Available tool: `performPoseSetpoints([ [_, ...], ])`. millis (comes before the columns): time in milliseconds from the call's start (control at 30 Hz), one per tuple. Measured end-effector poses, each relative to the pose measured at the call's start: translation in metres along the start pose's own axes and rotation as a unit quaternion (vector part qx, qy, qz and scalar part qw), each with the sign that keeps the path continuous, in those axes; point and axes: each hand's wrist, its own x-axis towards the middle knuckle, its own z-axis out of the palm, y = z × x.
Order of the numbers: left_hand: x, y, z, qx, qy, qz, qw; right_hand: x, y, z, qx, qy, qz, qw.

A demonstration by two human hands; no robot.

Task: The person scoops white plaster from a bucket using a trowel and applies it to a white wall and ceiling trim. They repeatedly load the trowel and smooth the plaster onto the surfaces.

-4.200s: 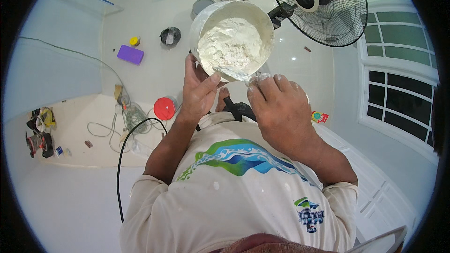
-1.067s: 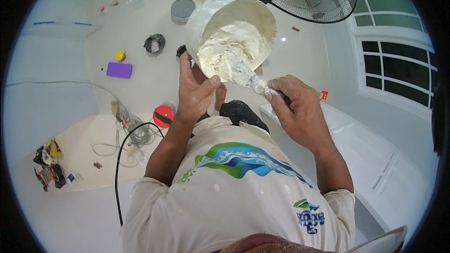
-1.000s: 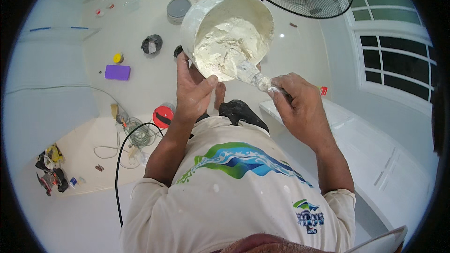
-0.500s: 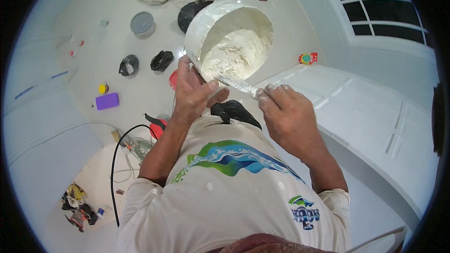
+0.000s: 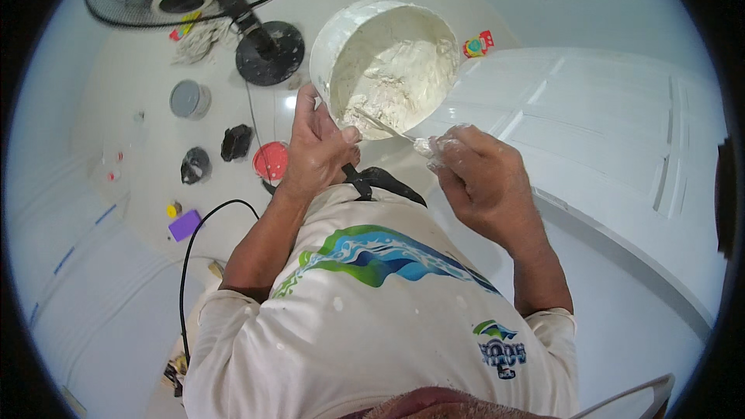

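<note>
A round white bucket [image 5: 323,54] is tipped so that its mouth faces me. Off-white putty [image 5: 400,77] coats its inside, with a lumpy mass near the lower rim. My left hand [image 5: 313,149] grips the bucket at its lower left edge, thumb by the rim and fingers behind the wall. In my right hand [image 5: 487,180] is a putty knife [image 5: 388,127], its handle and my fingers smeared white. The blade reaches over the rim into the putty and is seen nearly edge-on.
A pedestal fan [image 5: 269,53] stands at the far left. Across the left floor are a grey tub [image 5: 189,99], black plastic bags [image 5: 236,143], a red lid [image 5: 271,161] and a purple box [image 5: 185,225]. A white panelled door [image 5: 597,120] lies at the right.
The view has swung right and more of the fan shows. The putty knife has turned from flat to nearly edge-on in the bucket. My left hand keeps its grip.
</note>
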Motion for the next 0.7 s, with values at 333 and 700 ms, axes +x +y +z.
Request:
performPoseSetpoints([
  [333, 0.065, -0.031, 0.032, -0.048, -0.077, -0.066, 0.994, -0.008, 0.051, -0.011, 0.102, 0.127, 0.164, 0.973],
  [700, 0.164, -0.064, 0.065, -0.027, -0.126, -0.075, 0.989, 0.016, 0.111, -0.059, 0.033, 0.157, 0.258, 0.953],
])
